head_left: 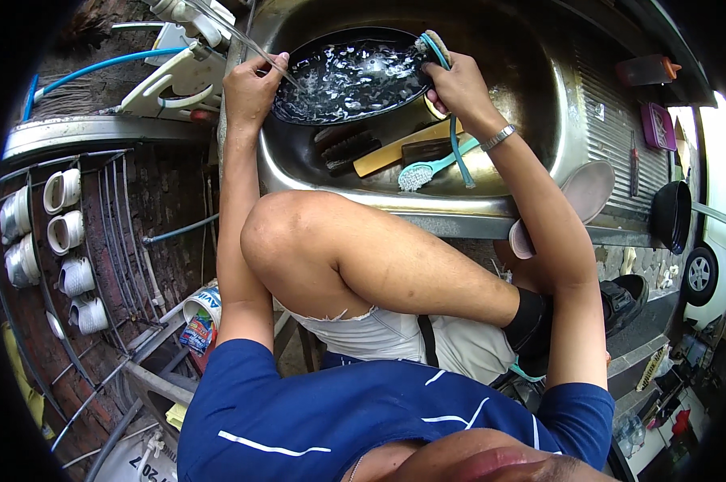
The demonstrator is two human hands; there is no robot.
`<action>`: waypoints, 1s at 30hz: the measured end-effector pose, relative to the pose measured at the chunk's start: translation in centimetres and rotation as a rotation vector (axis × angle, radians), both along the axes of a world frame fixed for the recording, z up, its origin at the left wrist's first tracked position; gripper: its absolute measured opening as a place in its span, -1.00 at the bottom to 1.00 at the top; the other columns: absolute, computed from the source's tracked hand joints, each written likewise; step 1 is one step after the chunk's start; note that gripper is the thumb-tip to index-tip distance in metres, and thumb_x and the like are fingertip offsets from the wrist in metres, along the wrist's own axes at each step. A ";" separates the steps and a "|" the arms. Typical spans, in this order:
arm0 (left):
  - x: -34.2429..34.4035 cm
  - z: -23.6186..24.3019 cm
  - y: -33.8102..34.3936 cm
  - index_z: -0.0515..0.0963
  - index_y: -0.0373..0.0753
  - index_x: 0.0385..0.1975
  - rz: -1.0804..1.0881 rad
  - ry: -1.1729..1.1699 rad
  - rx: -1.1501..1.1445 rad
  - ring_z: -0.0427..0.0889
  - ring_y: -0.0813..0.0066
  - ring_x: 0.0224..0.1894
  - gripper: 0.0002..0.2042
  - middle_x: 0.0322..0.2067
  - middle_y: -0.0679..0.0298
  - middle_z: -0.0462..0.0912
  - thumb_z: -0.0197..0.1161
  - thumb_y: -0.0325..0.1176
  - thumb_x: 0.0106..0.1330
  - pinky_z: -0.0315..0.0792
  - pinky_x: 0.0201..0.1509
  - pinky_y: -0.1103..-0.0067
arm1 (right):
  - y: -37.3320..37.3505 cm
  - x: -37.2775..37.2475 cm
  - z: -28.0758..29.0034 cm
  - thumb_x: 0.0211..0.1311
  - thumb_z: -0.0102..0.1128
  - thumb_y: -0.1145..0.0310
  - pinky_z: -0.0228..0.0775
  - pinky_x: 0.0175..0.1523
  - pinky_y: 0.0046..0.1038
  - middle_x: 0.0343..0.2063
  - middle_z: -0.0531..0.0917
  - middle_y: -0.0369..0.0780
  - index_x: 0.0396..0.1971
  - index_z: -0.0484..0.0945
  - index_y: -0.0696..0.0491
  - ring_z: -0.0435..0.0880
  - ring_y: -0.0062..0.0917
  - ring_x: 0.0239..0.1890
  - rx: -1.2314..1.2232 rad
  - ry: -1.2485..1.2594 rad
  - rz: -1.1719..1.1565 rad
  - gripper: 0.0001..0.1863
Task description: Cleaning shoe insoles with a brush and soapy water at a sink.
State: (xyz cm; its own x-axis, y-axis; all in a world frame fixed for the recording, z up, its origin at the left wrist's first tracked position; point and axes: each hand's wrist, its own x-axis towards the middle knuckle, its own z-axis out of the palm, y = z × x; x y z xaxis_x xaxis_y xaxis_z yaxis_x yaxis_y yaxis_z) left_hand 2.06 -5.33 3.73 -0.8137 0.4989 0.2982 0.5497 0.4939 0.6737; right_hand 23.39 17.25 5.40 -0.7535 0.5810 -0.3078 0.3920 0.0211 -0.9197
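Observation:
My left hand (pixel 253 86) grips the left rim of a black oval tray (pixel 343 76), wet and streaked with water, where a thin clear stream from the tap (pixel 206 20) runs down. My right hand (pixel 455 88) is closed at the tray's right end, together with a teal strip (pixel 434 50) with a pale scrubbing end; the strip hangs down below my fingers. The tray is held over a steel sink (pixel 532 96), in which lie a dark brush (pixel 343 145), a yellow bar (pixel 379 161) and a teal brush (pixel 415 175) with white bristles.
The ribbed drainboard (pixel 600 153) holds a squeeze bottle (pixel 644 71), purple basket (pixel 658 126), pale oval object (pixel 588 191) and black bowl (pixel 670 215). A wire rack (pixel 122 265) with white shoes (pixel 64 233) stands left. My bent knee (pixel 283 229) rises below the sink's edge.

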 end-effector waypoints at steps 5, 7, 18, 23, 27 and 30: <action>0.2 0.2 0.1 0.75 -0.21 -0.27 0.009 -0.003 -0.008 0.72 0.39 -0.48 -0.70 -0.52 0.12 0.73 0.40 -0.08 0.25 0.52 -0.33 0.52 | 0.0 0.0 0.0 0.33 0.05 0.41 0.39 -0.59 -0.50 -0.72 0.57 -0.25 -0.38 0.56 0.21 0.52 -0.62 -0.75 0.016 -0.016 0.006 -0.81; 0.3 0.3 0.1 0.75 -0.21 -0.27 0.008 -0.008 -0.016 0.72 0.38 -0.48 -0.69 -0.52 0.12 0.73 0.39 -0.08 0.25 0.52 -0.33 0.52 | -0.3 -0.1 0.2 0.37 0.03 0.42 0.27 -0.65 -0.55 -0.74 0.52 -0.28 -0.36 0.52 0.19 0.44 -0.66 -0.78 0.008 -0.017 0.006 -0.83; 0.2 0.1 0.1 0.75 -0.24 -0.28 -0.001 0.010 -0.005 0.72 0.39 -0.47 -0.68 -0.52 0.11 0.73 0.40 -0.08 0.25 0.53 -0.33 0.52 | 0.2 0.0 -0.1 0.33 0.03 0.42 0.34 -0.60 -0.51 -0.73 0.56 -0.27 -0.39 0.55 0.19 0.48 -0.64 -0.75 -0.022 -0.017 0.022 -0.82; 0.1 0.1 0.0 0.74 -0.25 -0.29 -0.005 0.057 -0.020 0.72 0.40 -0.48 -0.67 -0.53 0.12 0.72 0.41 -0.07 0.25 0.52 -0.34 0.52 | -0.3 -0.1 0.3 0.40 0.04 0.43 0.15 -0.69 -0.58 -0.76 0.47 -0.30 -0.35 0.49 0.18 0.37 -0.67 -0.81 -0.007 -0.020 0.023 -0.85; 0.2 0.1 0.1 0.74 -0.25 -0.29 -0.001 0.038 -0.024 0.72 0.39 -0.48 -0.67 -0.53 0.12 0.72 0.40 -0.07 0.25 0.52 -0.34 0.51 | -0.2 -0.1 0.1 0.40 0.04 0.43 0.15 -0.69 -0.58 -0.76 0.47 -0.30 -0.35 0.50 0.19 0.38 -0.67 -0.80 -0.005 -0.015 0.027 -0.85; 0.1 0.0 0.0 0.74 -0.24 -0.29 -0.007 0.052 -0.014 0.72 0.39 -0.48 -0.68 -0.53 0.13 0.72 0.40 -0.07 0.25 0.52 -0.34 0.51 | -0.2 -0.1 0.1 0.40 0.03 0.43 0.16 -0.67 -0.57 -0.75 0.48 -0.32 -0.33 0.51 0.18 0.38 -0.67 -0.79 0.002 -0.033 0.035 -0.85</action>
State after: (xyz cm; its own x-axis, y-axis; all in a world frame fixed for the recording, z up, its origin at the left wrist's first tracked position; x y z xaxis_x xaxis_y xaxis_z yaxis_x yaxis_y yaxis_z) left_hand 2.18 -5.37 3.78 -0.7937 0.5091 0.3331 0.5875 0.4991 0.6370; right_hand 23.32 17.02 5.46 -0.7626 0.5554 -0.3317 0.4209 0.0367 -0.9064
